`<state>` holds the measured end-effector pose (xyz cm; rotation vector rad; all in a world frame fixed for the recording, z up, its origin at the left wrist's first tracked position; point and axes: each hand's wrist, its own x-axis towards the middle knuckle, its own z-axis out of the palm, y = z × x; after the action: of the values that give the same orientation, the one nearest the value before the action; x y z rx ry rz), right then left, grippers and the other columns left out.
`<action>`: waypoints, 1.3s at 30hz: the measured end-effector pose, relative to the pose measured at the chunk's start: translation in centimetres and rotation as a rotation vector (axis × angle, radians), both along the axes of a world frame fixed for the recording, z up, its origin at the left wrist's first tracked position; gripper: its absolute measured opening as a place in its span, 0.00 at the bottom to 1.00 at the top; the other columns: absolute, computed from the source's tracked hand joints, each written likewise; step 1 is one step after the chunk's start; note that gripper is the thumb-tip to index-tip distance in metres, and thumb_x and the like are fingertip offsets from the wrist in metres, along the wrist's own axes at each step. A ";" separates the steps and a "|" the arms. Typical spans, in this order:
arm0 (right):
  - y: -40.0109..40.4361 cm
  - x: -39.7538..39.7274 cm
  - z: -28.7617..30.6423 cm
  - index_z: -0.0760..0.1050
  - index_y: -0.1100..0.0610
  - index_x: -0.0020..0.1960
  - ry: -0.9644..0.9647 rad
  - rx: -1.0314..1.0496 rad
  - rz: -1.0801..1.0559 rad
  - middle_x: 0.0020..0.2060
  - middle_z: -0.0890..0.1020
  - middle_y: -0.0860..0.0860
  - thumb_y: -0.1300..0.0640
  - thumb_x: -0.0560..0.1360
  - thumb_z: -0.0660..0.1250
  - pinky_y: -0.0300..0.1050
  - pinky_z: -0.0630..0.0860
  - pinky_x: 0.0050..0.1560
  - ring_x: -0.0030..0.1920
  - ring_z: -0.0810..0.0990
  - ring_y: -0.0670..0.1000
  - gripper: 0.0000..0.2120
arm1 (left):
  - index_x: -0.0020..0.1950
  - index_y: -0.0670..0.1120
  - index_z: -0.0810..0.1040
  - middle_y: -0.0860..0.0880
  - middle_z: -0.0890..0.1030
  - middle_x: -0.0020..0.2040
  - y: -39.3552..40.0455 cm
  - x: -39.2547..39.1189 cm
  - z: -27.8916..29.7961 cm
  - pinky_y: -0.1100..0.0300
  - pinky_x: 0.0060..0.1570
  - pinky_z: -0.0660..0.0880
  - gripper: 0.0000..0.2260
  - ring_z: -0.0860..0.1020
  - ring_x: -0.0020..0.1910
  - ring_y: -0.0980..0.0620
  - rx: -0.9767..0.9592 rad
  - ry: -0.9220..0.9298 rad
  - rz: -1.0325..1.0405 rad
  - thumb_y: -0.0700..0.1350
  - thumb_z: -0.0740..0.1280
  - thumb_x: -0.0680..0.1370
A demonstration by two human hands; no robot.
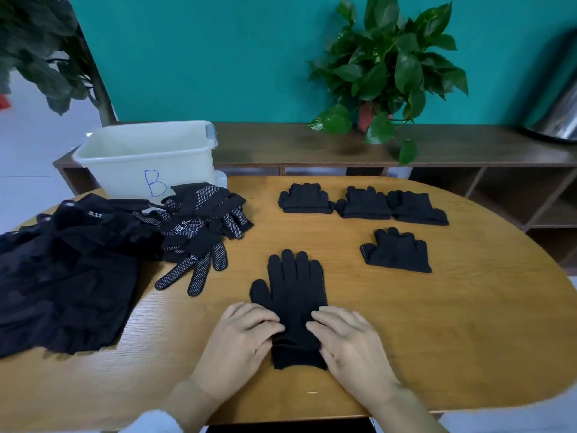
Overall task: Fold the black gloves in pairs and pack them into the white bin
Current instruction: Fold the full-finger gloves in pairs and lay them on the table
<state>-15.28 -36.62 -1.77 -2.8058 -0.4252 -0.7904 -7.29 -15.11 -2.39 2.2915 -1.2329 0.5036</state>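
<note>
Filling most of the view, the oval wooden table (406, 323) curves away at its right edge, with broad bare wood from three to five o'clock and a narrower bare strip along the near edge at six. Beyond its far edge, at twelve o'clock, runs a dark wooden shelf unit (312, 145) against a teal wall (218, 57), with a potted plant (387, 64) standing on it.

At nine o'clock a heap of black clothing (68, 276) spreads to the table's left edge. The white bin (146, 154), marked with a blue B, stands at eleven o'clock at the far left rim; what lies inside cannot be seen. Touching its front, a loose pile of dotted black gloves (203, 226) spills toward the centre, two fingers reaching the open wood.

A flat glove pair (293, 295) lies at the centre, fingers toward twelve, cuff toward six, with clear wood around its fingertips. The left hand (240, 342) rests on its left edge, fingers slightly bent and pressing the fabric near the cuff; the right hand (346, 342) mirrors it on the right edge. Neither hand visibly closes around the fabric.

At one o'clock three folded pairs sit in a row: the first folded pair (306, 200) stands slightly apart, while the second folded pair (363, 203) and the third folded pair (416, 209) touch. A fourth folded pair (396, 251) lies alone at two o'clock, nearer the centre.
</note>
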 end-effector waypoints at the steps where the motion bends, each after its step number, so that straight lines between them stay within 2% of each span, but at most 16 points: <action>1: 0.1 -0.1 -0.2 0.84 0.54 0.46 -0.034 -0.016 0.015 0.48 0.85 0.48 0.64 0.64 0.73 0.42 0.76 0.49 0.52 0.82 0.50 0.12 | 0.49 0.50 0.84 0.56 0.81 0.49 -0.1 -0.1 0.1 0.60 0.56 0.67 0.11 0.76 0.50 0.56 0.007 -0.013 0.000 0.44 0.63 0.73; 3: 0.3 -0.1 -0.4 0.84 0.55 0.44 -0.089 -0.032 0.024 0.47 0.84 0.48 0.63 0.71 0.62 0.39 0.72 0.53 0.52 0.82 0.50 0.11 | 0.49 0.50 0.85 0.56 0.81 0.47 -0.2 -0.2 0.3 0.61 0.56 0.67 0.12 0.76 0.49 0.57 0.022 -0.041 -0.004 0.43 0.62 0.73; 5: 0.4 -0.1 -0.5 0.83 0.56 0.43 -0.135 -0.034 0.022 0.45 0.84 0.48 0.63 0.74 0.59 0.39 0.71 0.54 0.51 0.81 0.50 0.13 | 0.49 0.50 0.85 0.56 0.81 0.47 -0.2 -0.4 0.4 0.62 0.56 0.67 0.12 0.75 0.49 0.57 0.039 -0.046 -0.009 0.43 0.62 0.73; 17: 0.3 0.0 -0.8 0.83 0.56 0.44 -0.102 -0.047 0.036 0.43 0.83 0.47 0.63 0.74 0.59 0.38 0.71 0.53 0.50 0.80 0.49 0.13 | 0.47 0.49 0.84 0.54 0.81 0.45 -0.1 -0.8 0.8 0.61 0.55 0.67 0.11 0.75 0.47 0.55 0.129 -0.142 -0.044 0.42 0.62 0.72; 22: 0.6 -0.1 -0.4 0.83 0.56 0.42 -0.097 -0.057 0.037 0.42 0.83 0.47 0.64 0.73 0.58 0.41 0.77 0.46 0.48 0.81 0.49 0.15 | 0.48 0.49 0.83 0.53 0.80 0.45 0.1 -0.8 0.7 0.60 0.54 0.68 0.10 0.76 0.46 0.53 0.132 -0.164 -0.056 0.42 0.62 0.75; 26: 0.6 -0.2 -0.2 0.83 0.56 0.42 -0.070 -0.051 0.047 0.42 0.83 0.47 0.63 0.74 0.57 0.41 0.77 0.45 0.48 0.81 0.49 0.15 | 0.50 0.50 0.84 0.53 0.81 0.46 0.2 -0.7 0.7 0.60 0.55 0.68 0.11 0.77 0.46 0.54 0.156 -0.140 -0.066 0.43 0.62 0.75; 30: 0.3 -0.5 -0.2 0.84 0.55 0.47 -0.032 -0.047 0.011 0.45 0.84 0.47 0.62 0.73 0.58 0.39 0.73 0.51 0.51 0.81 0.49 0.16 | 0.54 0.50 0.83 0.54 0.80 0.48 0.9 -0.8 0.7 0.62 0.54 0.68 0.14 0.76 0.48 0.54 0.190 -0.089 -0.076 0.41 0.61 0.76; 34: -0.3 0.4 1.1 0.84 0.57 0.50 -0.026 0.039 -0.093 0.47 0.85 0.49 0.62 0.72 0.55 0.43 0.78 0.50 0.51 0.83 0.51 0.19 | 0.59 0.48 0.82 0.53 0.80 0.52 1.3 0.5 1.8 0.63 0.51 0.68 0.16 0.75 0.50 0.55 0.098 -0.009 -0.007 0.39 0.59 0.76; 36: 0.0 2.0 1.9 0.84 0.59 0.52 -0.031 0.068 -0.143 0.48 0.85 0.51 0.63 0.72 0.58 0.46 0.79 0.50 0.52 0.83 0.53 0.17 | 0.61 0.46 0.81 0.52 0.81 0.55 0.3 1.9 2.2 0.60 0.52 0.72 0.16 0.75 0.52 0.54 0.021 0.049 0.066 0.35 0.65 0.76; 37: 0.3 3.1 2.0 0.83 0.60 0.54 -0.019 0.078 -0.178 0.50 0.85 0.52 0.65 0.72 0.63 0.49 0.79 0.51 0.54 0.83 0.54 0.14 | 0.62 0.44 0.80 0.50 0.81 0.57 -0.7 2.8 2.3 0.56 0.54 0.75 0.17 0.76 0.55 0.52 0.011 0.073 0.116 0.33 0.67 0.75; 39: 1.1 5.5 2.3 0.81 0.62 0.59 0.067 0.092 -0.233 0.55 0.83 0.56 0.65 0.71 0.72 0.55 0.80 0.55 0.59 0.81 0.56 0.16 | 0.68 0.42 0.75 0.47 0.78 0.66 -2.9 4.2 2.7 0.48 0.63 0.74 0.19 0.74 0.66 0.47 0.085 0.096 0.175 0.36 0.65 0.77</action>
<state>-9.82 -35.47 0.52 -2.8181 -0.0493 -0.7367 -3.09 -18.05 0.27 2.4791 -1.0315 0.4033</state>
